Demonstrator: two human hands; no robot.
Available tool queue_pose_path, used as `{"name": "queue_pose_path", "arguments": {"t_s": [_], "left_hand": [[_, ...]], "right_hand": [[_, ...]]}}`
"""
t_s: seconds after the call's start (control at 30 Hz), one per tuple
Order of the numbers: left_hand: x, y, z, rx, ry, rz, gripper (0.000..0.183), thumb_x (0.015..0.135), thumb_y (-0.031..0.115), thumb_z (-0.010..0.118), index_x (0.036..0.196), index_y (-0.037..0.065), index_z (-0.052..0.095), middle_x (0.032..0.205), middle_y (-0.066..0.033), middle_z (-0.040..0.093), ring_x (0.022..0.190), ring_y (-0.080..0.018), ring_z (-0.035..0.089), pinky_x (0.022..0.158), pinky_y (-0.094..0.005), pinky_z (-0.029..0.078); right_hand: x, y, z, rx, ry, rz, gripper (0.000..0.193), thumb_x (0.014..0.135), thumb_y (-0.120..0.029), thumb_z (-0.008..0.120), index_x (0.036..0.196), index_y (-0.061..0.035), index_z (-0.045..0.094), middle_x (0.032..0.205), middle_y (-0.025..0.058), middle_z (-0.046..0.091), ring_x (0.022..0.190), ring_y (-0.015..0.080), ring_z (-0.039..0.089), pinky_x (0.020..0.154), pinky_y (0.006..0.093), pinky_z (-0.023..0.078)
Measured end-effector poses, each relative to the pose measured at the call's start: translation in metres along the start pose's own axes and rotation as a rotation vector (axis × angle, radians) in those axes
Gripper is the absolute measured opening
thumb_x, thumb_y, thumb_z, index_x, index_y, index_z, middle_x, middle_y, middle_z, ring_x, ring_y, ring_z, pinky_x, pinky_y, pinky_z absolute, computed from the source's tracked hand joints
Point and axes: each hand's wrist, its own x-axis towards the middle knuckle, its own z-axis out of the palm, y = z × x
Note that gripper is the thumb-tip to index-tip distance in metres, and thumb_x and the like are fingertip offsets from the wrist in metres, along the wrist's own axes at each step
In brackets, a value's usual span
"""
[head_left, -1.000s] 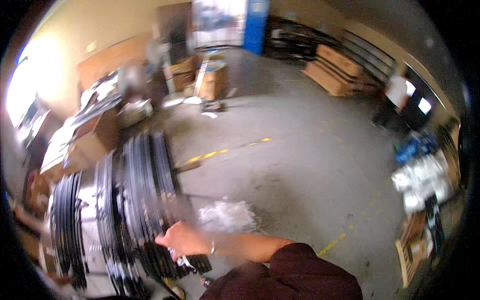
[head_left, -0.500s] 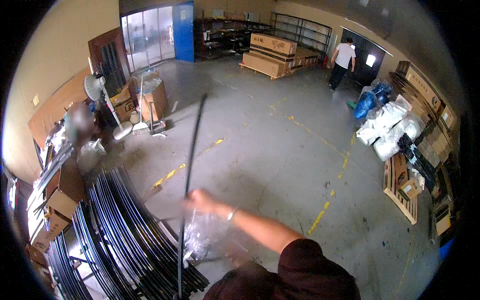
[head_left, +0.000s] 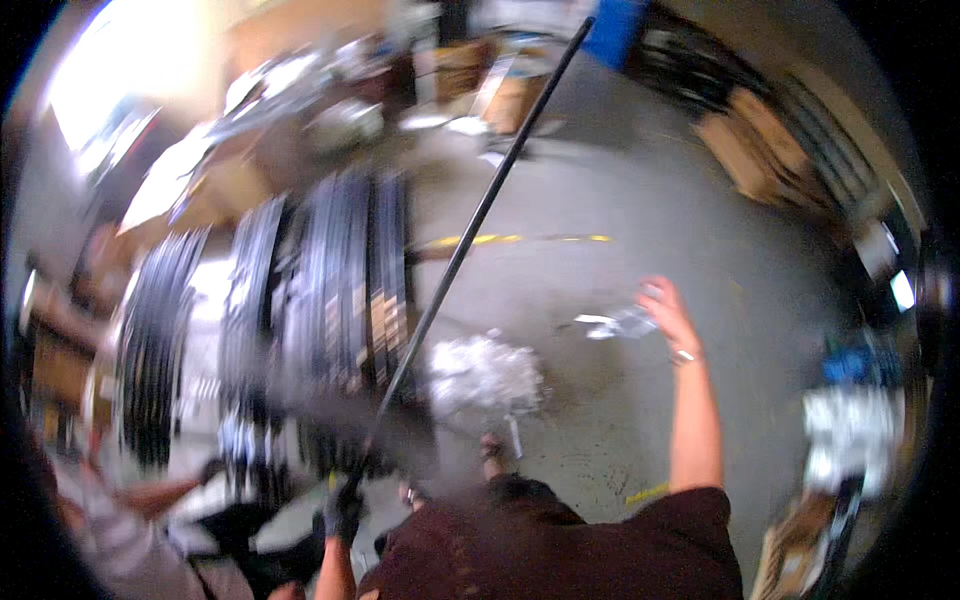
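in the head view, the left hand (head_left: 343, 510), dark and apparently gloved, is closed around the lower end of a black rod (head_left: 493, 195), which slants up and to the right above the floor (head_left: 640, 400). the right hand (head_left: 668, 312) is raised well apart from the rod, its fingers curled beside a piece of clear film (head_left: 628, 322); whether they pinch it or are loose of it cannot be told. a pile of crumpled wrapping (head_left: 485, 375) lies on the floor just right of stacked black rods (head_left: 340, 270), and a co-worker (head_left: 130, 545) leans in at lower left. held at one end only, the rod could tip or swing, its long free part striking the stack or the co-worker if the wrist turns; loose film underfoot could cause a slip.
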Motion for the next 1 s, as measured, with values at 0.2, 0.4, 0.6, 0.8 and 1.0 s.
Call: {"name": "queue_pose_path", "arguments": {"t_s": [0.2,0.4,0.6,0.8,1.0], "left_hand": [[0.009,0.031,0.008,-0.171,0.352,0.034,0.043,0.092,0.028,0.058,0.123,-0.001,0.053,0.117,-0.0224,0.061,0.109,-0.0354,0.059,0.093,-0.0395,0.045],[0.052,-0.026,0.016,0.242,0.317,-0.401,0.040,0.093,0.031,0.051,0.120,0.002,0.052,0.114,-0.0250,0.060,0.104,-0.0410,0.057,0.088,-0.0486,0.045],[0.099,0.002,-0.019,0.291,0.248,-0.559,0.048,0.092,0.042,0.048,0.126,0.009,0.051,0.111,-0.0213,0.063,0.100,-0.0390,0.061,0.085,-0.0503,0.046],[0.111,-0.045,-0.013,0.241,0.285,-0.459,0.051,0.091,0.046,0.048,0.125,0.007,0.051,0.114,-0.0194,0.062,0.101,-0.0382,0.061,0.085,-0.0490,0.047],[0.105,-0.051,0.003,0.425,0.311,-0.375,0.047,0.086,0.018,0.053,0.132,0.010,0.047,0.112,-0.0192,0.058,0.105,-0.0361,0.057,0.088,-0.0459,0.047]], "right_hand": [[-0.036,0.147,-0.004,0.114,0.046,0.200,0.019,0.087,0.000,0.050,0.103,-0.0084,0.052,0.087,-0.0037,0.046,0.076,0.0078,0.045,0.068,0.0241,0.041],[-0.091,0.243,0.022,-0.097,-0.014,0.322,0.030,0.075,0.013,0.055,0.101,-0.0039,0.058,0.083,0.0004,0.059,0.069,0.0109,0.056,0.059,0.0256,0.045],[-0.145,0.237,0.001,-0.232,-0.019,0.306,0.022,0.073,0.013,0.060,0.090,0.0004,0.066,0.082,0.0029,0.065,0.072,0.0112,0.059,0.066,0.0253,0.049],[-0.157,0.258,-0.027,-0.390,0.043,0.208,0.021,0.073,0.012,0.062,0.089,0.0006,0.068,0.080,0.0047,0.067,0.074,0.0122,0.061,0.068,0.0260,0.049],[-0.153,0.260,-0.027,-0.526,-0.021,0.150,0.017,0.074,0.008,0.065,0.090,0.0032,0.067,0.078,0.0060,0.065,0.074,0.0121,0.059,0.068,0.0258,0.049]]}}
